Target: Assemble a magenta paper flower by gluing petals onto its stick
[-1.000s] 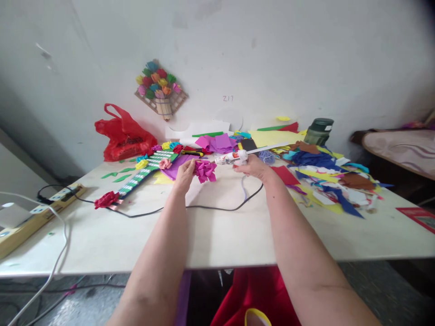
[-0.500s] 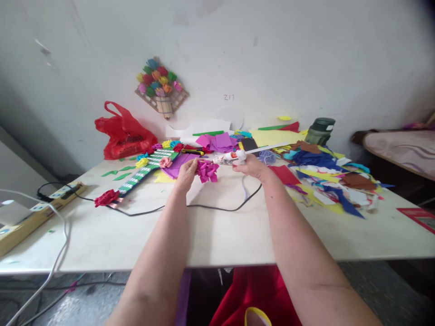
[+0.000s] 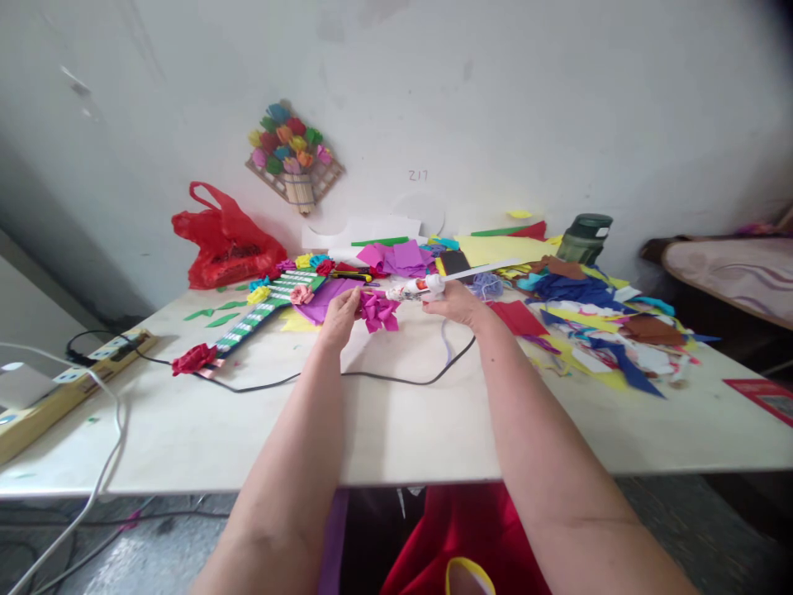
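Closed around a magenta paper flower (image 3: 380, 312), my left hand (image 3: 343, 316) is over the middle of the table. The flower's petals point right and toward me. My right hand (image 3: 455, 304) grips a white glue gun (image 3: 412, 287), its nozzle end at the flower's upper edge. A long white glue stick (image 3: 486, 268) sticks out of the gun's back toward the upper right. Whether the nozzle touches the flower I cannot tell. Left of my hands lies a green and white striped paper piece (image 3: 266, 310) with several paper flowers along it.
A black cord (image 3: 384, 378) crosses the table to a power strip (image 3: 102, 373) at left. Paper and fabric scraps (image 3: 595, 310) heap at right, near a dark green bottle (image 3: 584, 240). A red plastic bag (image 3: 226, 240) stands at back left; purple paper (image 3: 328, 301) lies behind my left hand.
The glue gun has shifted very slightly left, its nozzle closer to the magenta flower's top. My left hand has hardly moved.
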{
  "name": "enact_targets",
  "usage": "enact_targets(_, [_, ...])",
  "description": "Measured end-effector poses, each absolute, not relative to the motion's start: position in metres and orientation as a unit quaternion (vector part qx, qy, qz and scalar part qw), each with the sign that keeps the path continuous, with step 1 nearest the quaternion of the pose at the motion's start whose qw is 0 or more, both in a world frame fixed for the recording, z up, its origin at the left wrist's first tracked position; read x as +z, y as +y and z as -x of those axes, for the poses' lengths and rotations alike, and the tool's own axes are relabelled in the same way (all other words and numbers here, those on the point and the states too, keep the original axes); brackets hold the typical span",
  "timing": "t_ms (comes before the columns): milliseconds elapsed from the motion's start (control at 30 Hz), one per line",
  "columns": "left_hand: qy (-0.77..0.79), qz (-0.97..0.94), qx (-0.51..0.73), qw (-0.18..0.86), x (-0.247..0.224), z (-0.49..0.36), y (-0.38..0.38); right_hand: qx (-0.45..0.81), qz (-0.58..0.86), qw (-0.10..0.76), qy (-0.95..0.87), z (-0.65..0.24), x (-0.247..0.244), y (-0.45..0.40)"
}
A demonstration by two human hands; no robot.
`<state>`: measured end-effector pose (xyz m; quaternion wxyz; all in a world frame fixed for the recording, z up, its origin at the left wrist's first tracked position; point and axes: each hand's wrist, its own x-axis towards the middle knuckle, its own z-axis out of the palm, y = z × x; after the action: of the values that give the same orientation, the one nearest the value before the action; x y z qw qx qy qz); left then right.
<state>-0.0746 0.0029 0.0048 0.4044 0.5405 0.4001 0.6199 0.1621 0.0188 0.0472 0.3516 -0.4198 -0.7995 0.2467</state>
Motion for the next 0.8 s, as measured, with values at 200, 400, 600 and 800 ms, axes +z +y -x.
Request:
enact_targets(200, [0.392,-0.53,0.621,0.424,0.0056,0.0736,0.0018,0.218,0.422,0.342,-0.81,-0.1609,0.0468,0.0196])
enact_targets(400, [0.39,-0.526,0.62,0.432,0.0069,0.0724,-0.0002,0.213,0.423,0.33,-0.817,-0.1599,0.0475,0.0187])
enact_targets(600, [0.39,-0.526,0.621,0.431,0.0068,0.0721,0.0006,0.192,0.43,0.318,-0.823,-0.1581,0.0501,0.016])
enact_targets(800, [0.388,-0.52,0.625,0.434,0.0094,0.0707,-0.0007,0.165,0.436,0.307,-0.83,-0.1568,0.0517,0.0137])
